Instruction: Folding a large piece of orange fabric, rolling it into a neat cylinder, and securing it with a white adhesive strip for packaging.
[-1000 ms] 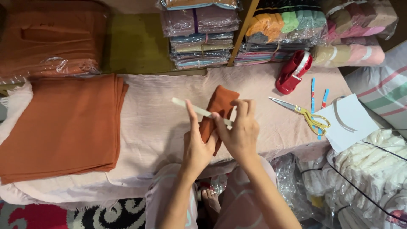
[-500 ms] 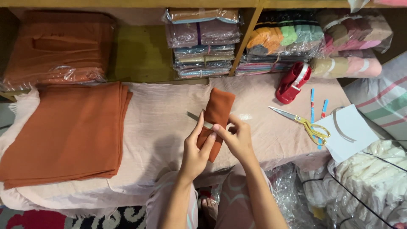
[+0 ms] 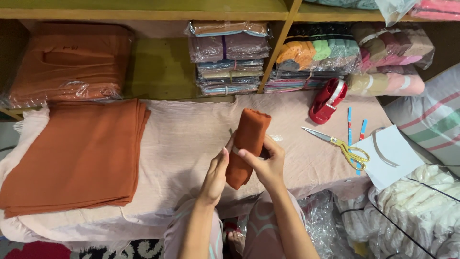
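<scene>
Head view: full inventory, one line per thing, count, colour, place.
rolled cloth: 1, rust orange, held above the table centre
band: 1, pale, around the roll, mostly hidden
folded cloth stack: 1, rust orange, table left
table cover: 1, pale pink, over the table
tape dispenser: 1, red, table back right
scissors: 1, yellow handles, table right
strips: 2, blue and red, beside the scissors
paper sheet: 1, white, table right edge
wrapped cloth packs: several, mixed colours, shelf behind
bagged orange cloth: 1, shelf left
left hand: on the roll
right hand: on the roll
</scene>
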